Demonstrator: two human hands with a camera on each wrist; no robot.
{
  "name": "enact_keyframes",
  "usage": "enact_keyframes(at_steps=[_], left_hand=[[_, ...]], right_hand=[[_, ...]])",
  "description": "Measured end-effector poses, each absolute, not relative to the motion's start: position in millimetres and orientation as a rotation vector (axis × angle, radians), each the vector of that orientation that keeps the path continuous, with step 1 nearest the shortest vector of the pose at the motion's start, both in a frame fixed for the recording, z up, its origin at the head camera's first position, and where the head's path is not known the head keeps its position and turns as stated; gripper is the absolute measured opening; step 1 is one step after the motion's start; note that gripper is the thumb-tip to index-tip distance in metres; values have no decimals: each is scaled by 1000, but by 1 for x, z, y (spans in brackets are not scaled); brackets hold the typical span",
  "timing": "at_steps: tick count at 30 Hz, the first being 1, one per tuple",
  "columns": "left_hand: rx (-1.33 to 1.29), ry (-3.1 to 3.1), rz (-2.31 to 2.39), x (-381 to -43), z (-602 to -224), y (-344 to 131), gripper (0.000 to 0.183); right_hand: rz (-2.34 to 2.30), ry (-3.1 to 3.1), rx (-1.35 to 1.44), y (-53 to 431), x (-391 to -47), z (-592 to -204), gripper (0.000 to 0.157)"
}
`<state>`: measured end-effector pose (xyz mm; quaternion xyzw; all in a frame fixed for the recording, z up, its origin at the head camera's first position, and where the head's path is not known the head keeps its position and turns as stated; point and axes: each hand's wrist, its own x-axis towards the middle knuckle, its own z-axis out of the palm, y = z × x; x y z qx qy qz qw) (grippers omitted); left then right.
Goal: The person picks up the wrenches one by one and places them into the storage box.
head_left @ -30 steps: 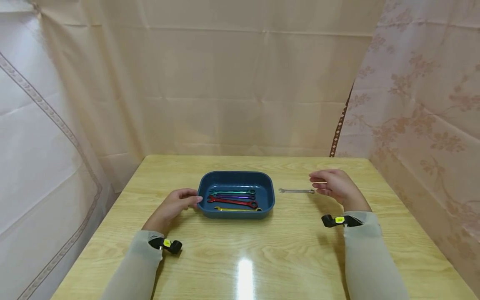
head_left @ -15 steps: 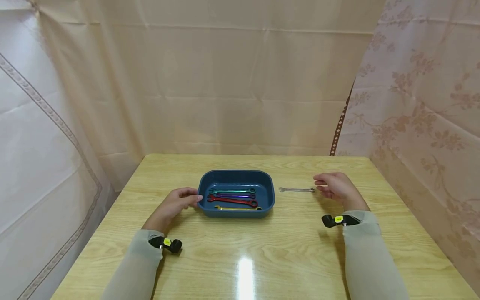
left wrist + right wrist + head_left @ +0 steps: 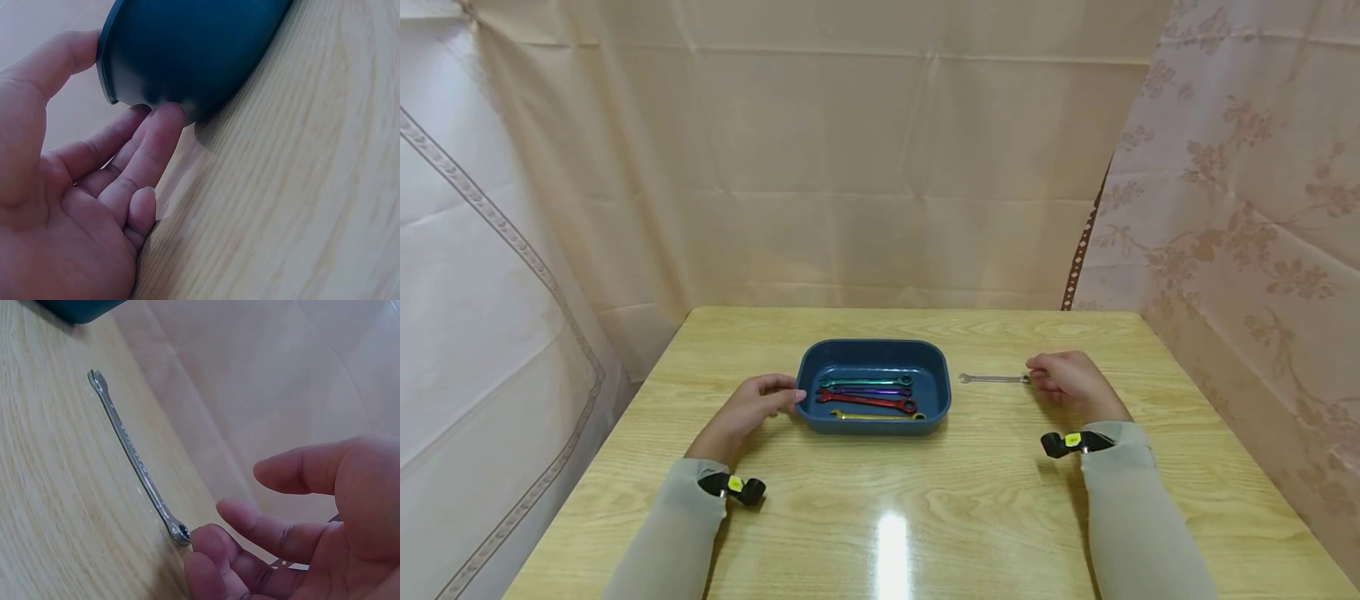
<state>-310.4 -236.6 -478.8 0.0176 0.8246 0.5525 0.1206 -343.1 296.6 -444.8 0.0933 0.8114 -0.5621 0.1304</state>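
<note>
A dark blue rectangular bin [image 3: 872, 427] stands on the table with a green wrench [image 3: 867, 383], a purple wrench [image 3: 871, 392], a red wrench [image 3: 871, 402] and a yellow wrench [image 3: 876, 416] lying in it. My left hand [image 3: 754, 408] grips its left end, thumb at the rim and fingertips against the outer wall [image 3: 162, 69]. To the right of the bin, a silver combination wrench [image 3: 994, 379] lies flat, open end towards the bin. My right hand [image 3: 1069, 383] is at its ring end; in the right wrist view the loosely bent fingertips overlap that end, thumb apart.
The wooden table [image 3: 880, 475] runs to a back edge just short of a beige curtain [image 3: 820, 167]. Patterned cloth [image 3: 1255, 208] hangs at the right, white cloth [image 3: 482, 292] at the left. Both wrists wear small black cameras.
My right hand has come down and slightly towards me, its fingers drawing closer together by the silver wrench's ring end. The left hand and the bin have stayed in place.
</note>
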Motion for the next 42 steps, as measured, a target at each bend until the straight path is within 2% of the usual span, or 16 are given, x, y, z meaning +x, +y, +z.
enact_keyframes(at_steps=[15,42], left_hand=[[66,2402,1617,-308,-477,-236,55],[69,2415,1612,-307,-476,-235,58]], right_hand=[[-1572,2375,267,299,-341,-454,53],[-1366,2570,260,297,-341,-463,39]])
